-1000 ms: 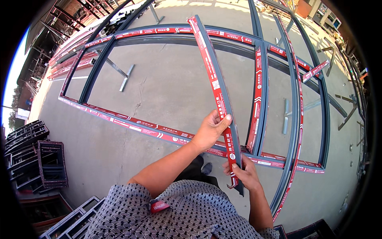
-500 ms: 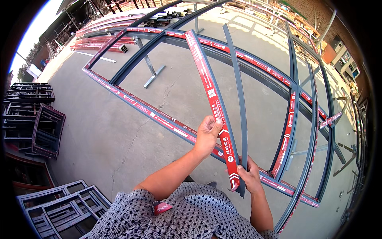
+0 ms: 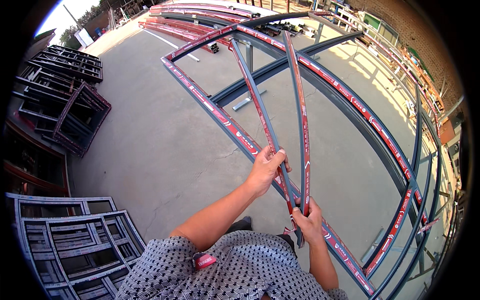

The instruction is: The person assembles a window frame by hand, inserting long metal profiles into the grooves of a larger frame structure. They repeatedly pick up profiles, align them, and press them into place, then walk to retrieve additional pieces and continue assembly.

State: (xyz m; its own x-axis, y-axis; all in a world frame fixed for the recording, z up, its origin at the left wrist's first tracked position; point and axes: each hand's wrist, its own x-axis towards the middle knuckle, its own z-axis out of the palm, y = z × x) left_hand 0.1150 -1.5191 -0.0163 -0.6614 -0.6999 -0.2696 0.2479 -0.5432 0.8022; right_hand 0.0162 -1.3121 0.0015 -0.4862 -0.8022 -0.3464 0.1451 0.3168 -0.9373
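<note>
Red and dark grey, first strip: held aloft, slanted across the frame, its top near the frame's far left corner, its lower end over the near edge.
Left hand: clasped round the first strip, partway up from the lower end; thumb laid along the near side, fingers curled beneath. Forearm extended forward and rightward from the patterned sleeve.
Right hand: set lower and closer to the body, just beyond the frame's near edge. Second strip gripped close to its lower end, thumb on the left, fingers on the right. Whether the first strip is also pinched there cannot be told.
Spread of strips: fanned into a narrow V, tops well apart, lower ends brought together by the right hand. Second strip's top seen across the frame's inner long rail.
Loose film: curled at the first strip's lower end.
Change, first strip: broad red face presented half a second ago; now turned, so that a narrower red band is seen beside the grey.
Change, second strip: plain grey side shown half a second ago; red film now displayed.
Change, view: swung leftward; the frame's left corner now lies farther right in view, and the pale stacked frames at lower left are seen more fully than a second ago.
Unchanged: both grips, in much the same places.
</note>
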